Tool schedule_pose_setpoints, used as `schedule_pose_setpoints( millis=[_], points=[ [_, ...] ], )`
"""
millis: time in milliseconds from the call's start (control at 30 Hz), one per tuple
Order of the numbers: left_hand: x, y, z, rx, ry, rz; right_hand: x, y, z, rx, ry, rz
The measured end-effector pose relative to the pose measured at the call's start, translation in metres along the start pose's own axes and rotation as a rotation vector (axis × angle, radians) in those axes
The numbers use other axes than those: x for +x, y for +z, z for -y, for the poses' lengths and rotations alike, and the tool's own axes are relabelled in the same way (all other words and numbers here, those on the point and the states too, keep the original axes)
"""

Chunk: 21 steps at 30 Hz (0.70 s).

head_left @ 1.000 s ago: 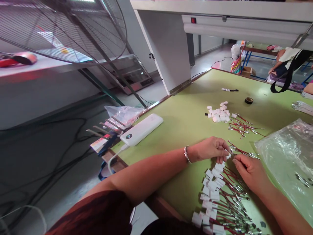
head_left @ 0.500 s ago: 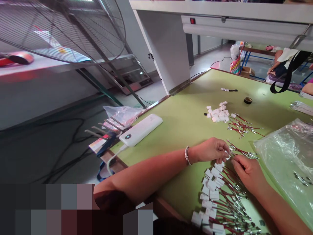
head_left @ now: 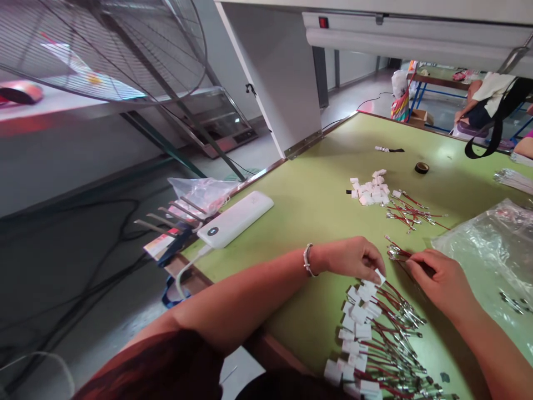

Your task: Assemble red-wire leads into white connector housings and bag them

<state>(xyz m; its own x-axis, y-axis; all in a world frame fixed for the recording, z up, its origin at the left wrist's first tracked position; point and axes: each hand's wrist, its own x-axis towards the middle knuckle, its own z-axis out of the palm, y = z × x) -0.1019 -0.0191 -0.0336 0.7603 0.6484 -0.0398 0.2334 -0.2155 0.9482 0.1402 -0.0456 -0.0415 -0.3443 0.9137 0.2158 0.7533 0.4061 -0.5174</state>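
Note:
My left hand (head_left: 358, 259) pinches a white plastic connector (head_left: 380, 276) at the top end of a row of similar connectors. Red wires with metal terminals (head_left: 400, 314) run out to the right from that row. Beside it, my right hand (head_left: 441, 280) is curled, thumb and forefinger at a small bundle of red wires (head_left: 396, 253); its fingertips close on a wire there, partly hidden by the hand. Farther up the table lie a pile of loose white connectors (head_left: 370, 191) and a scatter of red terminal wires (head_left: 410, 214).
A clear plastic bag (head_left: 491, 244) covers the right side of the green table (head_left: 308, 205). A black tape roll (head_left: 422, 168) lies farther back. At left are a white power bank (head_left: 237, 219) with a cable and a large fan (head_left: 104, 50). A person (head_left: 483, 105) sits beyond.
My hands have moved apart. The left has come down slightly to the connector row with a white connector; the right has shifted right and up, to the loose wires.

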Motion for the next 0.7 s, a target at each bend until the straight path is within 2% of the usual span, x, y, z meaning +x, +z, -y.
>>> schedule_pose_setpoints(
  millis=[100,167,233,333,400,567,700],
  points=[
    [0.0,-0.002,0.0,0.069,0.055,0.002,0.0,0.008,-0.005,-0.295,-0.015,0.011],
    [0.001,-0.007,0.004,0.123,0.014,-0.1,-0.001,0.015,-0.006,-0.423,-0.063,-0.013],
    [0.004,-0.018,0.012,0.214,-0.082,-0.339,-0.002,0.02,-0.005,-0.492,-0.126,-0.078],
    [0.01,-0.04,0.021,0.312,-0.241,-0.736,-0.004,0.021,-0.002,-0.481,-0.184,-0.18],
    [0.017,-0.053,0.022,0.352,-0.29,-0.848,-0.005,0.021,0.001,-0.455,-0.189,-0.175],
    [0.05,-0.064,0.021,0.639,-0.338,-0.764,-0.007,0.027,0.007,-0.512,-0.17,-0.015],
    [0.067,-0.065,0.033,0.679,-0.369,-0.774,-0.006,0.029,0.003,-0.42,-0.148,-0.046]
  ],
)
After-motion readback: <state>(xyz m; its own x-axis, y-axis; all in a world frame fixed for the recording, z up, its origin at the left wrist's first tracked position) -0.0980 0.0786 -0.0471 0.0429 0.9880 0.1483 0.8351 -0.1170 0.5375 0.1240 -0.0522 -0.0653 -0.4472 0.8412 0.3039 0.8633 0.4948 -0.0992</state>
